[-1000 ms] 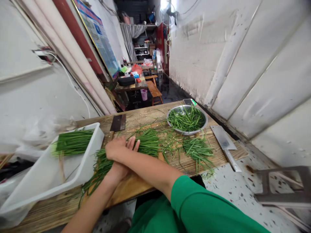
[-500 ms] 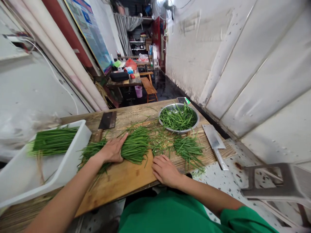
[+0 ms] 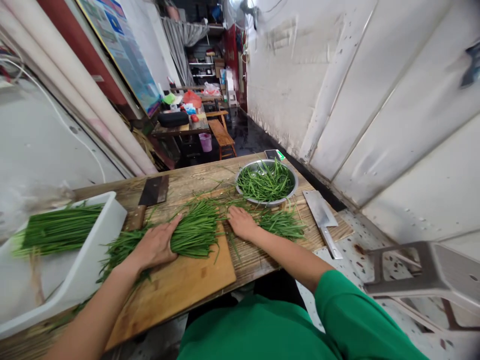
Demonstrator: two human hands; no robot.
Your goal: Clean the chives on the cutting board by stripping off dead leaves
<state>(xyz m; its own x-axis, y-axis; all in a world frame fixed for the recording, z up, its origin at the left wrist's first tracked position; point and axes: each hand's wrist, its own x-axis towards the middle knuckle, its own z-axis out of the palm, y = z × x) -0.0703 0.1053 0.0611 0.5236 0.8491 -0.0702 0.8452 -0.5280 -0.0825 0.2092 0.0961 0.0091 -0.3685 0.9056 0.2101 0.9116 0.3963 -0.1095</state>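
My left hand grips a thick bunch of garlic chives from above, thumb on the near side and fingers on the far side. The bunch lies across the wooden cutting board, its cut ends pointing right. Just right of these ends, my right hand is low over the table with its fingers curled together. Whatever may be in the fingers is hidden. Small chive scraps lie around them. Beside my right forearm is a loose pile of chives. A metal bowl behind it holds cut chives.
A cleaver lies at the table's right edge, a dark-bladed one at the back left. On the left stands a white tub with more chives. A phone lies behind the bowl. A stool stands at the right.
My right hand has moved from the board's near right edge up and away, to the scraps beside the cut ends. My left hand stays on the bunch. The view has shifted slightly right.
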